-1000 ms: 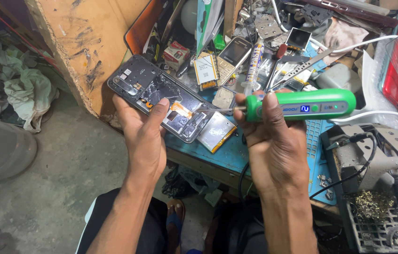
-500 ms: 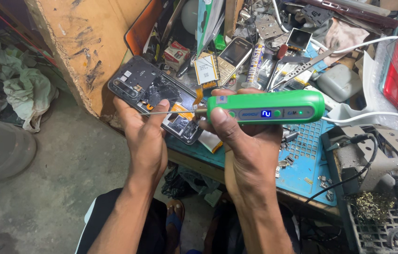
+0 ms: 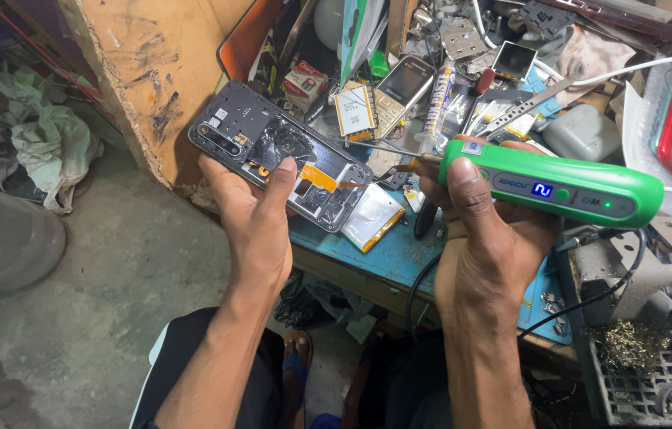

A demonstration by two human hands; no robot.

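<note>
My left hand (image 3: pixel 252 222) holds an opened black phone (image 3: pixel 276 155) with its back cover off, thumb resting on its middle beside an orange strip. My right hand (image 3: pixel 483 238) grips a green pen-shaped electric tool (image 3: pixel 558 191) with a small lit display. The tool's thin metal tip (image 3: pixel 388 151) points left and ends just right of the phone's lower end. A silver flat battery (image 3: pixel 372 216) lies on the blue bench mat under the phone's lower end.
The blue-topped bench (image 3: pixel 399 254) is crowded with a keypad phone (image 3: pixel 399 91), a syringe tube (image 3: pixel 438 107), tweezers, loose parts and white cables. A grey stand with brass wool (image 3: pixel 638 357) sits at the right. A wooden panel (image 3: pixel 145 71) and concrete floor (image 3: pixel 98 302) lie to the left.
My right hand first swung the green tool left until its tip lay over the opened phone, then drew it back right, tip just off the phone's end. The left hand and phone barely moved.
</note>
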